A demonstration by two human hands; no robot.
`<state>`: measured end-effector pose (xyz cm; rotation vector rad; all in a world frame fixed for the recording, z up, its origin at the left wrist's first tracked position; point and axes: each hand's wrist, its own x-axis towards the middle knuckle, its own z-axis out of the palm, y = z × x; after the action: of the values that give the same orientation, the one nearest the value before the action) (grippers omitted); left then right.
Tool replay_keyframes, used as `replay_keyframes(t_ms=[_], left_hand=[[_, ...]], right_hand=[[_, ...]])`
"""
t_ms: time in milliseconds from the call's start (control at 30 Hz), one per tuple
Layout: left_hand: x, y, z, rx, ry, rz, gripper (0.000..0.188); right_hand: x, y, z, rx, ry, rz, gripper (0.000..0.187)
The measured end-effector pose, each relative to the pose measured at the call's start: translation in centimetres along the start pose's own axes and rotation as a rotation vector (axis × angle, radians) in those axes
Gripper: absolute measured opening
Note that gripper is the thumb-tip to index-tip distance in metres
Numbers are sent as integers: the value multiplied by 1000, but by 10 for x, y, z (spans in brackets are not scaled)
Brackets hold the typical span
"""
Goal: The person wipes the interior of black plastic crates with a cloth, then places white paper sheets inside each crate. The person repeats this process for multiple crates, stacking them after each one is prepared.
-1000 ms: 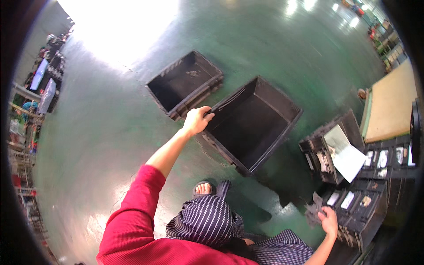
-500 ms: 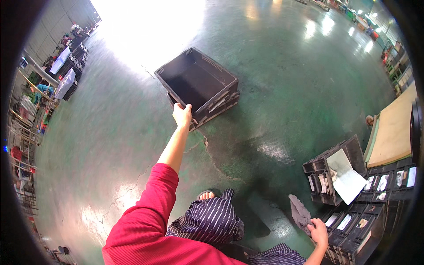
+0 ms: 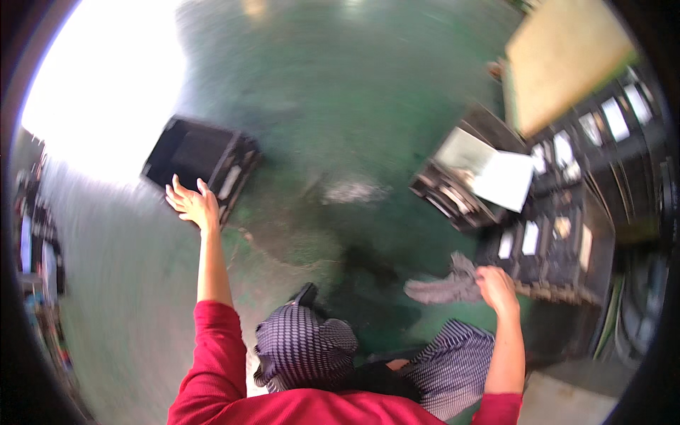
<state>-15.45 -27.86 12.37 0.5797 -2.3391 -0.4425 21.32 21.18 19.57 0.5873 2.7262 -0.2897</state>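
Observation:
My left hand (image 3: pixel 194 202) is stretched out with fingers spread, over the near edge of a black plastic crate (image 3: pixel 228 157). That crate sits on top of another on the green floor, and its inside is dark with nothing visible in it. Whether my fingers still touch the rim, I cannot tell. Off to the right, my right hand (image 3: pixel 498 286) pinches a grey cloth (image 3: pixel 445 289) that hangs out to the left of my fingers. Just beyond this hand stand black crates (image 3: pixel 520 244) with paper labels.
A tilted black crate (image 3: pixel 446 200) with a white sheet (image 3: pixel 504 178) over it stands at the right. Behind it, a large cream board (image 3: pixel 567 60) rests on labelled crates (image 3: pixel 602 134). Blurred goods (image 3: pixel 39 248) line the far left. The green floor (image 3: pixel 340 134) shows between.
My view has swung to the right, so the crates on both sides appear further left. My left hand has let go of the crate rim and its fingers have opened. The cloth remains in my right hand.

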Motion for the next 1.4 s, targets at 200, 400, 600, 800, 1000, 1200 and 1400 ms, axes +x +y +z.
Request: replay_keyframes(t_ms=[200, 400, 600, 800, 1000, 1200, 1400], left_hand=[[-178, 267, -19, -722, -593, 1041, 52], [-333, 372, -3, -743, -838, 1069, 51], [-412, 382, -27, -742, -917, 1230, 72], [-414, 380, -16, -298, -999, 1650, 45], [-394, 378, -29, -339, -1007, 1722, 39], [-399, 371, -59, -548, -1015, 1720, 39], [-409, 353, -64, -505, -1004, 1708, 37]], right_hand=[[-41, -5, -17, 183, 18, -101, 11], [-50, 13, -4, 59, 13, -106, 17], [-46, 50, 14, 100, -104, -152, 15], [-19, 83, 35, 147, -14, -341, 20], [45, 81, 31, 348, -73, 2, 24], [120, 108, 135, 736, -3, 116, 43], [144, 70, 143, 1653, -302, 685, 38]])
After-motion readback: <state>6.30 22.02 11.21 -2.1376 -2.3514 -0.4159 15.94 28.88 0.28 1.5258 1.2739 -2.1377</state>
